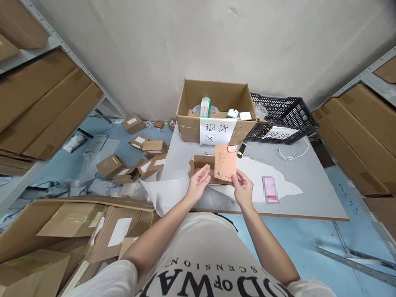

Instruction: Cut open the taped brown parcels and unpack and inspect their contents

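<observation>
Two hands are seen over the grey table (309,181). One orange packet (225,162), printed with text and a barcode, is held upright above the table's near edge, pinched at its lower right corner by the right hand (243,189). The left hand (198,181) is held palm up with fingers apart, just beside the packet's left edge; contact cannot be confirmed. One flattened brown carton (201,163) lies directly behind the packet. One open cardboard box (216,109), bearing a white paper label, contains several small green-and-white packs. One black plastic crate (283,117) stands beside it, its contents unclear. One yellow-and-black marker (241,150) lies near the box.
</observation>
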### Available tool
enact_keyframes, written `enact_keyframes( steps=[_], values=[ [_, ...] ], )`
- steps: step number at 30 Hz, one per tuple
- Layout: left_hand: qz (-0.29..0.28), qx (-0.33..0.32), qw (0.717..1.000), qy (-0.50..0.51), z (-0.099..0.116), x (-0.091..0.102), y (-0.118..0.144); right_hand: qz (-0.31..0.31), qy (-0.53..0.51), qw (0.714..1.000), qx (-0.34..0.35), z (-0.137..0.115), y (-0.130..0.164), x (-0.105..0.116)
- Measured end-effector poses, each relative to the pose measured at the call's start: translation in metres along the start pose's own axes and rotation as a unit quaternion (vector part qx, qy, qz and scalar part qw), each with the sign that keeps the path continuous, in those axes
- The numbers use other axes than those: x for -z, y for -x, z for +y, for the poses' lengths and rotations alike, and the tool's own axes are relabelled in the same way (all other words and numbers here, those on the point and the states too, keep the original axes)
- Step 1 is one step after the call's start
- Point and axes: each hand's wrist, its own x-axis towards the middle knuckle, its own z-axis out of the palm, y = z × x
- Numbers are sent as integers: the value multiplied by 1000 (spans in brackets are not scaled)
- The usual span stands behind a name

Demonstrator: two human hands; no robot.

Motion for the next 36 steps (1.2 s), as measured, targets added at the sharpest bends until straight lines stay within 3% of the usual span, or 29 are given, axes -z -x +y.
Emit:
enact_keyframes(
  steps=[3, 6, 11, 13, 15, 17, 19, 21, 23, 28, 36],
  values=[
    [-65, 3, 998, -1, 2, -16, 4, -22, 70, 995, 70, -2, 5, -7],
    [-90, -12, 996, 28, 0, -29, 5, -71, 171, 974, 134, -1, 13, -14],
    [-8, -22, 999, 49, -3, -31, -1, -181, 250, 918, 249, -1, 19, -21],
    [7, -5, 997, 72, 0, -28, -3, -176, 257, 914, 259, -3, 15, -19],
    [-10, 20, 994, 106, 5, -23, -4, -114, 239, 935, 236, -4, 10, -14],
    [-34, 51, 990, 125, 10, -17, -6, -58, 177, 968, 167, -5, 3, -9],
    [-53, 80, 987, 130, 12, -10, -8, -75, 86, 992, 53, -6, -3, -4],
    [-73, 99, 984, 129, 11, -4, -10, -130, 8, 990, -54, -6, -7, 0],
    [-86, 108, 982, 127, 9, 0, -14, -157, -37, 981, -112, -5, -9, 1],
    [-88, 111, 982, 123, 2, 4, -21, -148, -94, 973, -147, -1, -11, 2],
    [-79, 111, 984, 119, 1, -3, -29, -171, -86, 966, -172, 2, -22, 12]
  ],
)
